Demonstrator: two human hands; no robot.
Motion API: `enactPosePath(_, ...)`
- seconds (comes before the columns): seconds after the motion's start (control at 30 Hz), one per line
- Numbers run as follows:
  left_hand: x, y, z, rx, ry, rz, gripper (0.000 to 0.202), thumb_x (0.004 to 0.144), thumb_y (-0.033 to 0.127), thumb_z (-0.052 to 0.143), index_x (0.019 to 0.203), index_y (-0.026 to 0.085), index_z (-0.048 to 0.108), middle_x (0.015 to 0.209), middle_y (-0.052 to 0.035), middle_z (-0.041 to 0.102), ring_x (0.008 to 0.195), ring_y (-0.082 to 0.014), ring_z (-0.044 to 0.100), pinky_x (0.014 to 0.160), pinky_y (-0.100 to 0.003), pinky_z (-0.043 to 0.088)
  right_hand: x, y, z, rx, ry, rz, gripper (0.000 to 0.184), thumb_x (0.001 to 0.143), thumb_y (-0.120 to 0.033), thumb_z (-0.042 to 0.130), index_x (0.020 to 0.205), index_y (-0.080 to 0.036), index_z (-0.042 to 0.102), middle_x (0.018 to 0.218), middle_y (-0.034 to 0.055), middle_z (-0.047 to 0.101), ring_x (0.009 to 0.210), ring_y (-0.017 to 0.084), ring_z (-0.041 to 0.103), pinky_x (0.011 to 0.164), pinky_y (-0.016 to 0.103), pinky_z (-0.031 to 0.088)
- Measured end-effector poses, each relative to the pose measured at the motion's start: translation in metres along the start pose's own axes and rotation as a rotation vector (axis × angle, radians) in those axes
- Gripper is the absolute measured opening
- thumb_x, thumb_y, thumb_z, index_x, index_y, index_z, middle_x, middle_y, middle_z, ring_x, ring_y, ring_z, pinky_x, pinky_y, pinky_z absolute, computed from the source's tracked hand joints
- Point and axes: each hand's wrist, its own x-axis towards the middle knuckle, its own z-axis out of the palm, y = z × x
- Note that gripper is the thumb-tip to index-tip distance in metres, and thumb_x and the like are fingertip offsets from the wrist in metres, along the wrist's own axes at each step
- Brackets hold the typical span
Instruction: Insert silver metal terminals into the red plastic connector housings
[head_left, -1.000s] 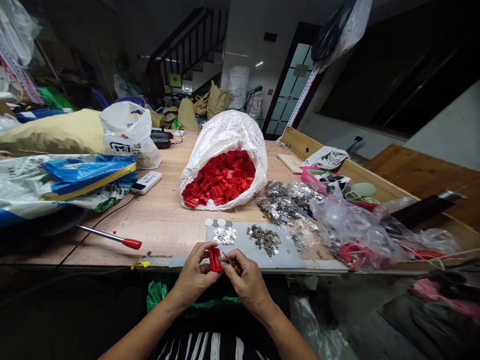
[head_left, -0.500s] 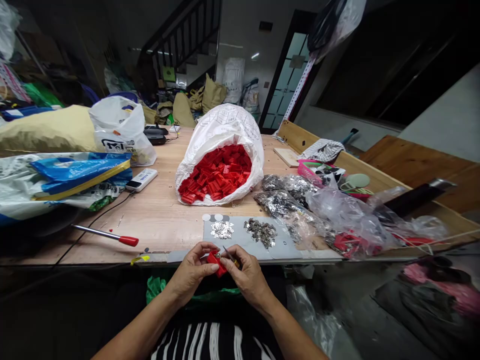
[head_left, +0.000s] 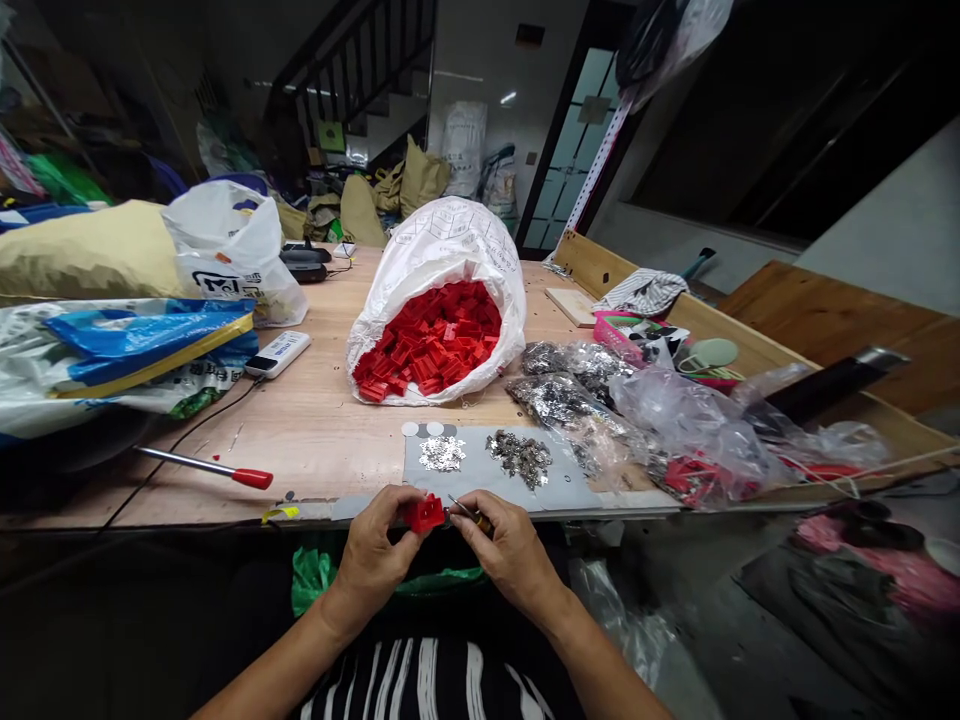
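Note:
Pinched in the fingers of my left hand (head_left: 377, 548) is a red plastic housing (head_left: 425, 513), its slotted face turned up, at the table's front edge. My right hand (head_left: 508, 548) is closed round a small screwdriver (head_left: 481, 520) with a yellow and dark handle; its thin metal shaft points left toward the housing. Whether a small metal part is also between the right fingertips is too fine to tell. Beyond the hands, a pile of flat silvery pieces (head_left: 442, 454) and a pile of darker metal clips (head_left: 520, 457) lie on a grey mat (head_left: 570, 482).
A white woven sack (head_left: 459, 235) spills red plastic housings (head_left: 431, 340) behind the mat. Bags of metal parts (head_left: 574, 395) and a pink basket (head_left: 619, 338) crowd the right. On the left lie a red-handled rod (head_left: 251, 478), a white power bank (head_left: 277, 354) and plastic bags (head_left: 142, 345).
The red housing has been turned so its slotted face shows, and the right hand has drawn slightly away from it to the right. The view has shifted a little.

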Motion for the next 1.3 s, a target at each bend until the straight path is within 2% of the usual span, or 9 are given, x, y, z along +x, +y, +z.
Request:
enactPosePath(0.17,-0.001,0.003,0.001,0.108,-0.008,0.116,0.026,0.079,0.011,0.058,0.101,0.023,0.061,0.098,-0.0049,0.067,0.093,-0.0203,0.064,0.082,-0.032,0.053,0.001,0.002,0.008,-0.04,-0.04,-0.043,0.012,0.088,-0.017,0.051,0.089,-0.021,0.061,0.082,0.001,0.063,0.072,0.014,0.057,0.067,0.024,0.042)
enactPosePath(0.33,-0.003,0.0,0.002,0.105,-0.014,0.206,0.031,0.078,0.006,0.056,0.105,0.022,0.059,0.099,-0.0051,0.065,0.094,-0.0192,0.064,0.081,-0.033,0.054,0.003,0.004,0.011,-0.021,-0.057,-0.049,0.012,0.088,-0.014,0.052,0.09,-0.02,0.063,0.086,0.0025,0.062,0.076,0.015,0.056,0.069,0.025,0.042)
enactPosePath(0.53,-0.006,-0.004,0.005,0.025,0.024,0.156,0.035,0.076,0.003,0.058,0.105,0.022,0.058,0.099,-0.0037,0.065,0.092,-0.018,0.065,0.079,-0.032,0.056,0.006,0.014,0.011,0.202,-0.084,0.038,0.015,0.09,-0.027,0.054,0.084,-0.019,0.065,0.078,0.0006,0.057,0.071,0.014,0.051,0.065,0.024,0.039)
enactPosePath(0.63,-0.007,-0.003,0.006,0.013,0.037,0.143,0.032,0.077,0.005,0.058,0.104,0.023,0.057,0.099,-0.0034,0.064,0.092,-0.018,0.065,0.08,-0.032,0.056,0.006,0.024,0.008,0.342,-0.109,0.092,0.021,0.09,-0.036,0.053,0.089,-0.019,0.065,0.083,0.001,0.057,0.074,0.014,0.051,0.067,0.025,0.038)
enactPosePath(0.7,-0.007,-0.002,0.006,0.027,0.039,0.141,0.03,0.077,0.005,0.058,0.102,0.023,0.057,0.099,-0.0034,0.065,0.093,-0.0182,0.065,0.081,-0.032,0.055,0.006,0.028,0.007,0.397,-0.076,0.136,0.021,0.089,-0.038,0.054,0.09,-0.018,0.063,0.081,-0.0004,0.056,0.071,0.013,0.048,0.066,0.024,0.037)
enactPosePath(0.8,-0.008,-0.002,0.006,0.047,0.035,0.152,0.032,0.077,0.004,0.057,0.102,0.023,0.057,0.1,-0.0037,0.065,0.095,-0.0187,0.065,0.083,-0.032,0.055,0.007,0.029,0.008,0.427,-0.037,0.17,0.019,0.085,-0.038,0.06,0.086,-0.018,0.058,0.076,-0.0024,0.053,0.07,0.012,0.046,0.066,0.024,0.036)
enactPosePath(0.97,-0.008,-0.001,0.005,0.071,-0.004,0.21,0.038,0.076,0.0,0.055,0.105,0.024,0.057,0.102,-0.0036,0.065,0.099,-0.0186,0.064,0.086,-0.032,0.054,0.009,0.027,0.015,0.477,-0.107,0.22,0.021,0.08,-0.035,0.064,0.082,-0.019,0.051,0.072,-0.0042,0.05,0.065,0.011,0.043,0.061,0.023,0.034)
enactPosePath(1.17,-0.011,0.0,0.008,0.139,-0.086,0.27,0.04,0.075,-0.002,0.054,0.105,0.023,0.058,0.099,-0.0031,0.067,0.096,-0.0173,0.064,0.085,-0.03,0.053,0.006,0.029,0.019,0.482,-0.188,0.21,0.019,0.079,-0.027,0.064,0.082,-0.02,0.046,0.073,-0.0049,0.049,0.067,0.011,0.042,0.062,0.022,0.034)
enactPosePath(1.3,-0.013,-0.002,0.011,0.131,-0.092,0.227,0.033,0.078,0.002,0.055,0.103,0.023,0.058,0.097,-0.0032,0.066,0.095,-0.0176,0.065,0.082,-0.03,0.054,0.002,0.034,0.021,0.552,-0.18,0.227,0.023,0.079,-0.03,0.065,0.081,-0.02,0.044,0.072,-0.0052,0.046,0.065,0.01,0.039,0.06,0.022,0.032)
